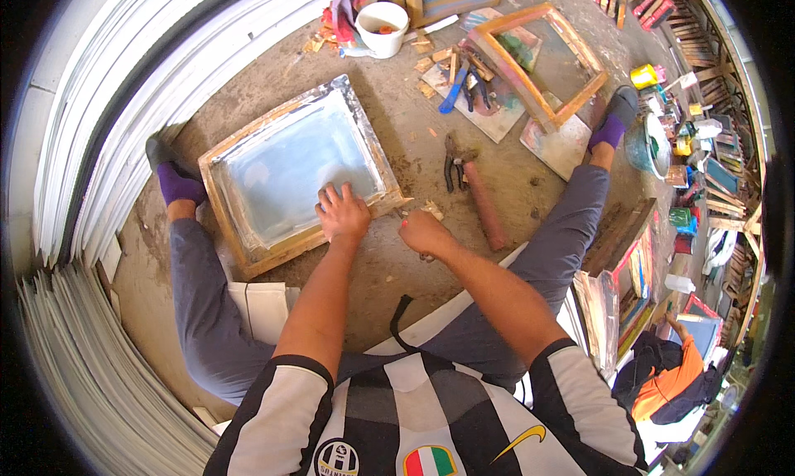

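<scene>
A wooden frame with a pale mesh stretched over it and silver tape along its inner edges lies flat on the floor between my legs. My left hand rests palm down on its near right corner, fingers spread on the mesh. Just right of the frame, my right hand is closed near the floor, with something small and red showing at its fingertips; what it holds is unclear. Small wood scraps lie beside that hand.
Pliers and a brown cylinder lie right of the frame. Farther off are a second wooden frame, a white bucket, blue-handled tools and paint jars. Stacked white sheets line the left.
</scene>
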Tool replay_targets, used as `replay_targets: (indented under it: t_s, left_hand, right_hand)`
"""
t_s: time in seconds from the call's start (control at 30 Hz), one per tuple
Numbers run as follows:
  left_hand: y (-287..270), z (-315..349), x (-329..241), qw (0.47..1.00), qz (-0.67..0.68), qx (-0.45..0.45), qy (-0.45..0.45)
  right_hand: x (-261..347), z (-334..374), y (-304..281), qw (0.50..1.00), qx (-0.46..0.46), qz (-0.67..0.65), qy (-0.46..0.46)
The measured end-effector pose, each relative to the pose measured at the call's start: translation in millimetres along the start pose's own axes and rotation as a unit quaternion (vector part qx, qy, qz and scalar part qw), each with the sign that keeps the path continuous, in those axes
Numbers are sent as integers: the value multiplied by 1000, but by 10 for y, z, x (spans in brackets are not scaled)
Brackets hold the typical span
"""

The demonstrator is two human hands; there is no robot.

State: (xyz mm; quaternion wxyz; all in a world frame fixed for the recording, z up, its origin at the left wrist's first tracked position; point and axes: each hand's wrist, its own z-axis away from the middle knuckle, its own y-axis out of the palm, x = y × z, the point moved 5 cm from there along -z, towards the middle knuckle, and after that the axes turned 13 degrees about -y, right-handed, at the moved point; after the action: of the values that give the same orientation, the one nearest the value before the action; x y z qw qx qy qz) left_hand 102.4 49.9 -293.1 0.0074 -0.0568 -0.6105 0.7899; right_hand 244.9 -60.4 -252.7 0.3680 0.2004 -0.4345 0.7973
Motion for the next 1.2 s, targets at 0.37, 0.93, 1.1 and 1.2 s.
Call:
replay_targets:
  t_s: [0.37, 0.93, 1.1, 1.2]
  left_hand:
    - [26, 1, 29, 1000, 22, 2, 3]
    - [24, -19, 46, 998, 52, 22, -1]
    - [-3, -13, 22, 999, 43, -4, 1]
    - [25, -28, 50, 999, 51, -1, -5]
  right_hand:
    - [-42, 304, 530, 979, -181, -33, 90]
    - [-110, 164, 740, 964, -230, -87, 103]
    - [86, 55, 841, 944, -240, -170, 151]
    - [263, 12, 853, 941, -238, -149, 189]
